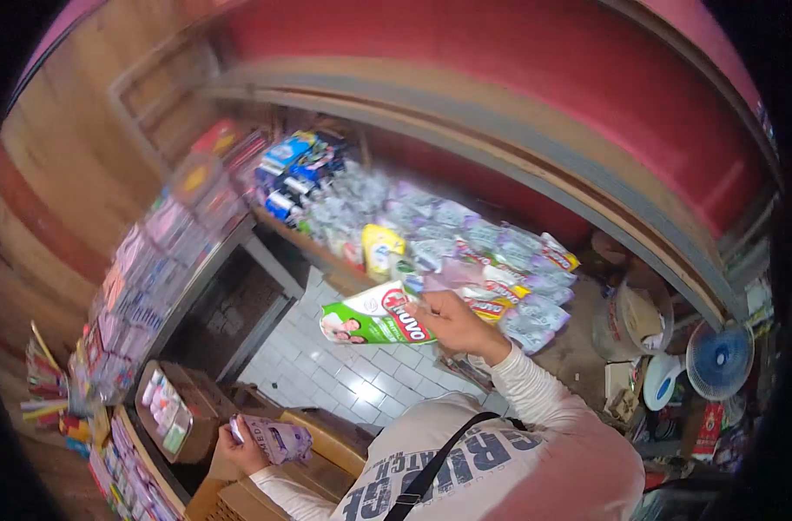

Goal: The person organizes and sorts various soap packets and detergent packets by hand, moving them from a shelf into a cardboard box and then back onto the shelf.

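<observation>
My right hand (458, 323) grips a green and white Nuvo refill pouch (379, 318) by one end, holding it tilted over the tiled floor in front of the shelf. Lower left, my left hand (239, 453) has its fingers closed round a purple pouch (279, 439) with dark lettering. That pouch is above an open cardboard box (313, 473) beside my body. Rows of clear and purple pouches (431, 221) stand on the shelf ahead, with red and yellow Nuvo pouches (491, 300) among them at the near right.
A carton of bottles (172, 417) sits at the lower left. Stacked pink packs (140, 278) line the left wall. Blue packs (292, 165) fill the shelf's far left end. A blue fan (719, 358) and a plastic bucket (639, 317) stand at the right.
</observation>
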`<state>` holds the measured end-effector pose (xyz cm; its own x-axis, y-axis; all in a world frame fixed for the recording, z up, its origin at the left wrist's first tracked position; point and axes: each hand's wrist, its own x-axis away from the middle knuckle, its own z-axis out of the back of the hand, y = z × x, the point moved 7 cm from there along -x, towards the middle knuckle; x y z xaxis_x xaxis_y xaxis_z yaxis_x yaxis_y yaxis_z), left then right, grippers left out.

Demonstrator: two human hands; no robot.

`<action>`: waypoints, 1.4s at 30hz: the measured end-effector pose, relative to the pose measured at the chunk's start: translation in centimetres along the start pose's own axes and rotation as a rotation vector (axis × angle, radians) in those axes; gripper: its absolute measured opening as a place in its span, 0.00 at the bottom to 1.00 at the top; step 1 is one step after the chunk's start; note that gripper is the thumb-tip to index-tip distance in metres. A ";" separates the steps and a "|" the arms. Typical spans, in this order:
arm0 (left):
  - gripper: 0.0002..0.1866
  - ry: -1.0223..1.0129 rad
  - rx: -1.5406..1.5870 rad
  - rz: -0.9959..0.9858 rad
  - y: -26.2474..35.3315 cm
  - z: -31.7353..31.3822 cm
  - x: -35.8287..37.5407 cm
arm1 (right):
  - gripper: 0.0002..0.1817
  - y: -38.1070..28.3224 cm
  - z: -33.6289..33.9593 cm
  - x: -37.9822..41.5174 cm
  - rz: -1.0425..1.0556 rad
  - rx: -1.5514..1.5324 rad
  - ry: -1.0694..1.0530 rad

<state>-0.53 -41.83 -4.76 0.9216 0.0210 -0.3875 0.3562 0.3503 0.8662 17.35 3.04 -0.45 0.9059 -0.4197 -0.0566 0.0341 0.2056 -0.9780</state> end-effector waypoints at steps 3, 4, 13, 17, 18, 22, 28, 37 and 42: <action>0.17 -0.050 -0.044 -0.038 1.4 -2.5 -0.1 | 0.22 -4.7 5.1 1.6 0.014 -0.125 0.195; 0.17 -0.054 -0.023 -0.035 1.9 -3.5 0.0 | 0.20 -5.2 7.3 1.7 0.087 -0.030 0.238; 0.15 -0.080 0.026 -0.066 4.1 -8.6 -0.6 | 0.12 -1.9 19.5 1.6 0.365 0.420 0.813; 0.16 -0.121 0.019 -0.032 2.8 -11.2 -1.4 | 0.24 0.9 22.2 0.3 0.306 0.639 0.954; 0.16 -0.134 -0.008 -0.034 2.4 -11.8 -1.8 | 0.24 1.3 22.7 -0.4 0.332 0.665 0.955; 0.18 -0.171 -0.050 -0.066 2.3 -14.4 -3.6 | 0.16 4.4 25.8 -4.2 0.243 0.863 0.922; 0.20 -0.190 -0.011 -0.079 3.0 -17.7 -6.4 | 0.16 9.8 29.2 -10.6 -0.114 0.973 0.559; 0.15 -0.261 -0.059 -0.104 2.3 -19.9 -8.0 | 0.23 13.8 28.8 -14.5 -0.471 1.163 0.181; 0.16 -0.266 0.003 -0.091 3.1 -20.1 -8.2 | 0.23 16.4 28.0 -15.2 -0.566 0.880 0.052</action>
<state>-10.11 -22.04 -5.20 0.8935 -0.2572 -0.3680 0.4398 0.3368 0.8325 15.94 37.52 -10.03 0.6432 -0.6884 0.3351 0.7614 0.5292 -0.3744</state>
